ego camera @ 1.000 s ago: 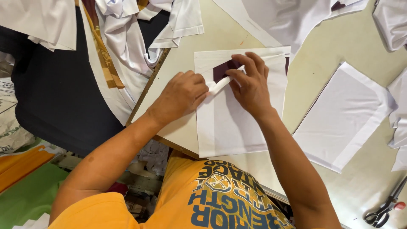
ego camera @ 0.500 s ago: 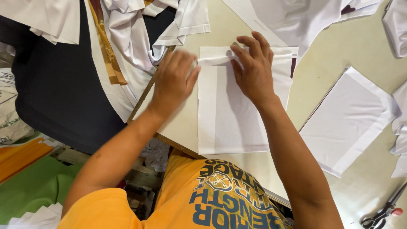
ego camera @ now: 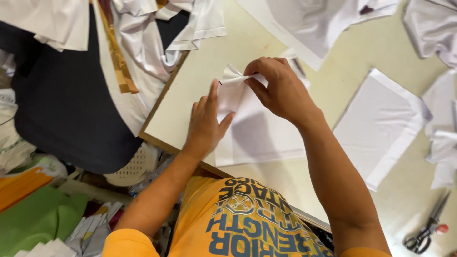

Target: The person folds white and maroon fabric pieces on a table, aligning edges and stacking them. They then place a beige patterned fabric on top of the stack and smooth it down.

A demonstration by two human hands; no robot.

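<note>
Clearly the folding of the white cloth piece (ego camera: 257,128) is partway through: its top edge is turned over into a narrow band, and the lower part lies flat on the table (ego camera: 223,52), near the front edge. The right hand (ego camera: 281,88) sits at the 12 o'clock end of the piece, its fingers (ego camera: 259,71) clamped together on the turned-over band, pinching it up slightly off the surface. The left hand (ego camera: 205,123) lies at the 9 o'clock side of the piece, its fingers spread apart and pressed flat, holding the left margin down rather than gripping anything. Judging from how things lie, the first turn of the edge looks made but not yet smoothed or creased along its whole width; the sides and bottom show no fold. At 3 o'clock from the piece, well apart, lies another folded white piece (ego camera: 378,126), which looks already finished. More loose white cloth (ego camera: 314,21) is heaped at 12 o'clock, seemingly untouched. A pair of scissors (ego camera: 426,231) rests at 5 o'clock, far from both hands.
</note>
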